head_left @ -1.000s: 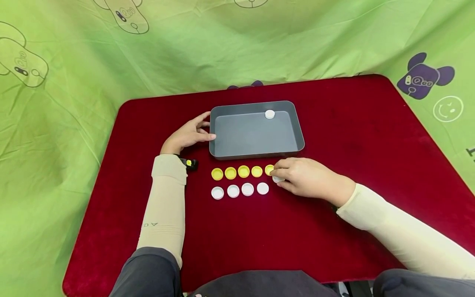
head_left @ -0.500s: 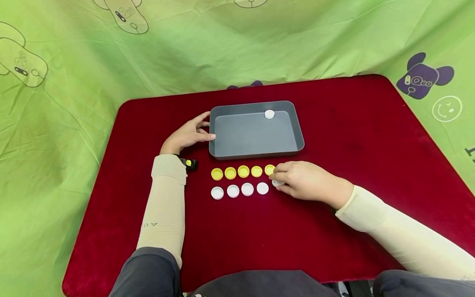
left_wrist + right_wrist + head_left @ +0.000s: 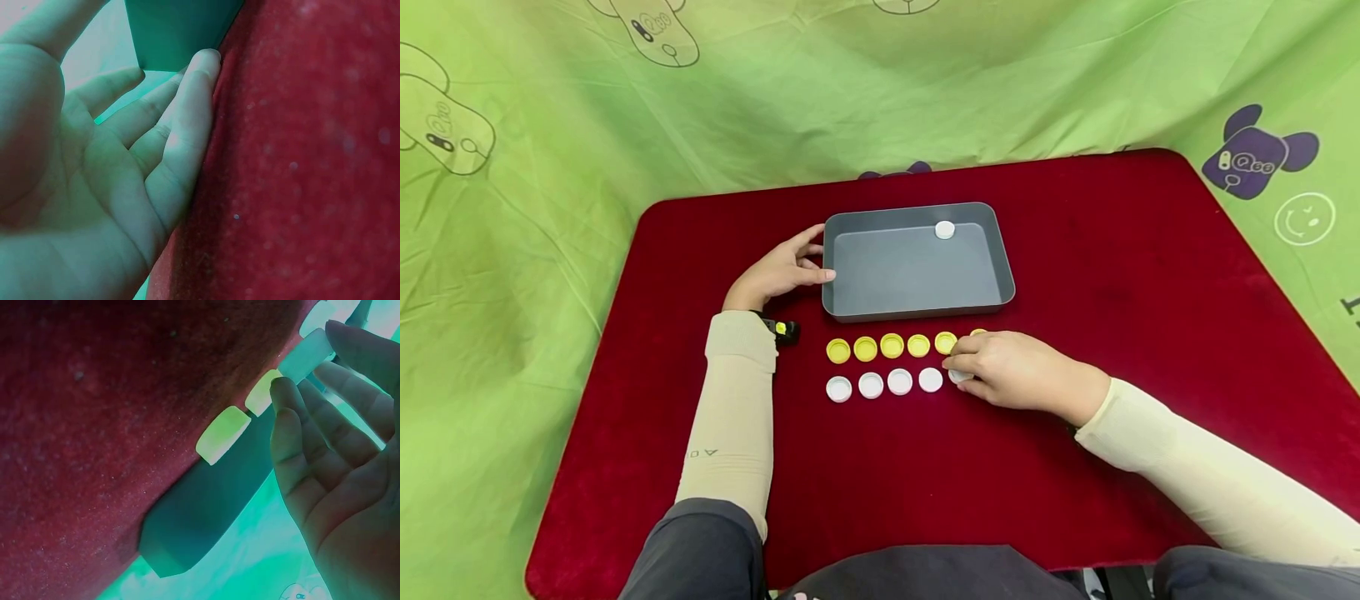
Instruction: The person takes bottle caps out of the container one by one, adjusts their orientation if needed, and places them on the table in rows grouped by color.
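My left hand (image 3: 781,268) holds the grey tray (image 3: 925,271) at its left side, thumb over the rim and fingers against the outer wall. In the left wrist view, fingertips (image 3: 205,61) meet the tray's wall (image 3: 181,34). Between the thumb and fingers of my right hand (image 3: 1018,367) is a white bottle cap (image 3: 958,376), at the right end of a row of white caps (image 3: 900,382). The right wrist view shows that pinched cap (image 3: 306,356) close to the cloth. Behind it runs a row of yellow caps (image 3: 892,346); the rightmost is partly hidden by my right hand.
Another white cap (image 3: 944,230) lies inside the tray near its far wall. Red cloth (image 3: 880,475) covers the table, and a green curtain (image 3: 925,92) hangs along its back and sides.
My right hand has moved slightly toward my body with the white cap, bringing it level with the white row. One more yellow cap now shows behind the hand. My left hand stays put.
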